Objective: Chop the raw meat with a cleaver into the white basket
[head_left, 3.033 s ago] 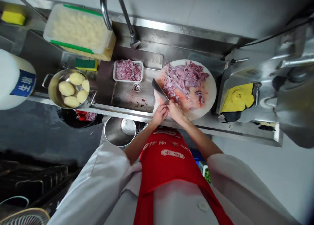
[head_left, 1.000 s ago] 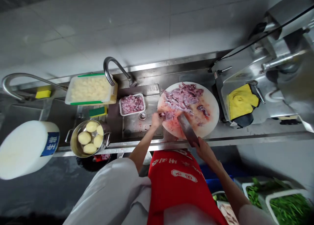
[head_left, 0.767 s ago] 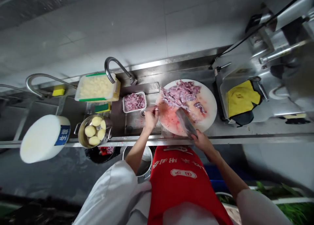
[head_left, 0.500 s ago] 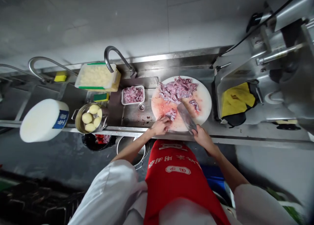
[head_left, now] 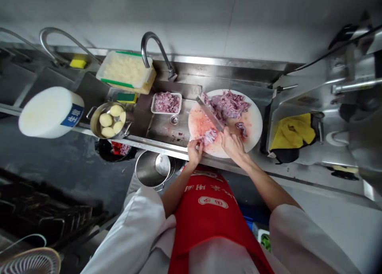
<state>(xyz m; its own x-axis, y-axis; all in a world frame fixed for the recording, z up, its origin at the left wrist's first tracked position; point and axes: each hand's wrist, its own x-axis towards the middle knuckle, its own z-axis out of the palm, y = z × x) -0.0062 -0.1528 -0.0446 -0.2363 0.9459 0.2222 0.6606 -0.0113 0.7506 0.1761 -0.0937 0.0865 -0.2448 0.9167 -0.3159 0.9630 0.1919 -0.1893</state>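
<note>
A round white cutting board [head_left: 252, 140], stained red, lies in front of me. My right hand [head_left: 233, 144] is closed round the handle of a cleaver [head_left: 209, 114], whose blade points up and left across the board, seen nearly edge-on. At the board's near left edge, my left hand [head_left: 195, 151] has its fingers curled together; whatever they hold is too small to make out. Between my hands sits a small heap of cut pinkish meat [head_left: 210, 136]. Behind the blade is a larger pile of purple-pink raw meat [head_left: 229, 103], and a separate dark piece of meat [head_left: 240, 127] lies at right.
Left of the board, a white basket [head_left: 153, 106] of chopped meat sits in the sink [head_left: 162, 128] under a faucet [head_left: 149, 37]. Further left are a pot [head_left: 94, 122] of peeled potatoes, a lidded tub [head_left: 143, 85] and another round board [head_left: 44, 110]. A yellow cloth [head_left: 291, 132] lies right.
The cleaver has swung left and turned from flat to nearly edge-on, with my right hand further in over the board. My left hand has drawn back from the cut meat to the board's edge.
</note>
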